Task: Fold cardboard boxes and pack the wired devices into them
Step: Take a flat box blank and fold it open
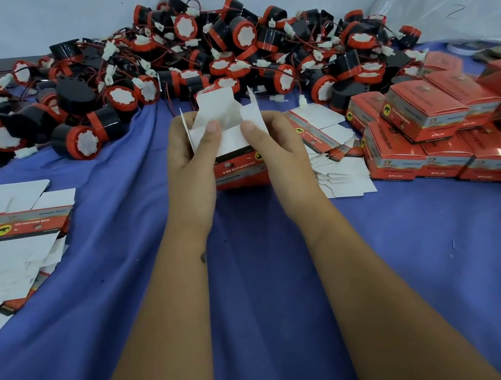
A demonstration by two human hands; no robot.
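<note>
step: box fold | left hand + right hand gripped red-and-white cardboard box, thumbs pressing white flaps inward to close one end | black-and-red wired devices piled behind

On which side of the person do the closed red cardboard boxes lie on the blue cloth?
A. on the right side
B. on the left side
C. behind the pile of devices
A: the closed red cardboard boxes are stacked on the blue cloth, right of both hands.
</note>
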